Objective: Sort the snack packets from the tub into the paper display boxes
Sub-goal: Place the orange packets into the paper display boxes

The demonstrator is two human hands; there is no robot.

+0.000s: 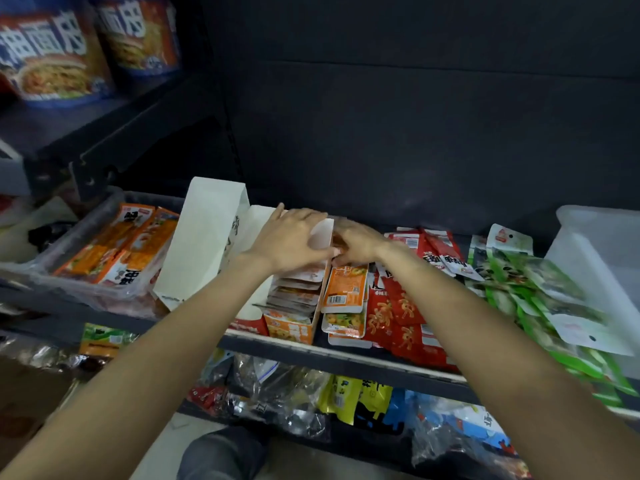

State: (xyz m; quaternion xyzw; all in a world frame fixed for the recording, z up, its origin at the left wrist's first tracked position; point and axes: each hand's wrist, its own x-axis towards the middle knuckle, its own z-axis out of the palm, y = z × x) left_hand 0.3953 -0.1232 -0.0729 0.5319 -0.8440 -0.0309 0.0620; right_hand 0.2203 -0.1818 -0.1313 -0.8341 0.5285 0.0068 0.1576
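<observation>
Left hand [294,237] atop display box [308,296] (packets inside).

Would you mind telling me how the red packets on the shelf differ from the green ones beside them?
The red packets lie nearer the hands, next to the orange packets; the green packets lie farther right, by the clear tub. The red ones carry orange patterns, while the green ones have dark patches and white header tabs. Both lie loose in overlapping heaps on the same shelf.
</observation>
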